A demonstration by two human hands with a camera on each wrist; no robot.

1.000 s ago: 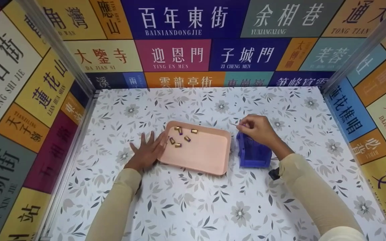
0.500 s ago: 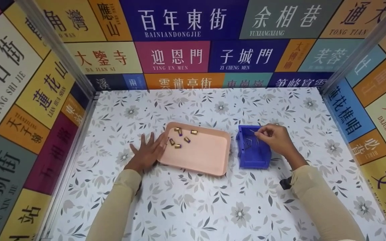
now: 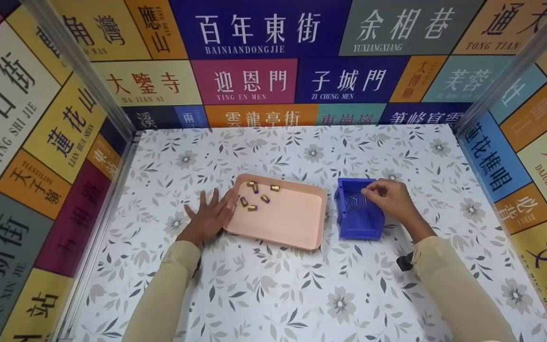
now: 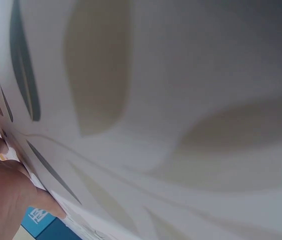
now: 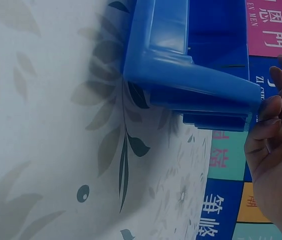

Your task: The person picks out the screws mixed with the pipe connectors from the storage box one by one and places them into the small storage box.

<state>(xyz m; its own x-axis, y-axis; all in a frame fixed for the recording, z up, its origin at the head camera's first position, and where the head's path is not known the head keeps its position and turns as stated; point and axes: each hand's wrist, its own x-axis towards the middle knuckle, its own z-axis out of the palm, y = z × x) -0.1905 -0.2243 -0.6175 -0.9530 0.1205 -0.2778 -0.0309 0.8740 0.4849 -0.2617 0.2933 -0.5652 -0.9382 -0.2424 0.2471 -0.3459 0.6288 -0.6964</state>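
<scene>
Left hand (image 3: 208,214) lies flat on the floral tabletop (image 3: 273,294), fingers straight and spread, fingertips touching the near-left edge of the pink tray (image 3: 297,223) — it holds nothing. Right hand (image 3: 390,198) hovers over the far-right corner of the blue bin (image 3: 356,228), fingers curled in toward the thumb; whether anything is pinched there can't be told. Thin metal pins (image 3: 353,203) lie loose in the bin, just left of and below the rt fingertips, long axes at mixed angles. Rt hand is much the nearer to them; the left is well apart, past the tray. Bin is hard glossy plastic w/ thick rounded rims (image 5: 191,70). Tray is smooth, shallow, round-cornered — small brass-coloured cylinders (image 3: 254,194) cluster at its far-left end.
</scene>
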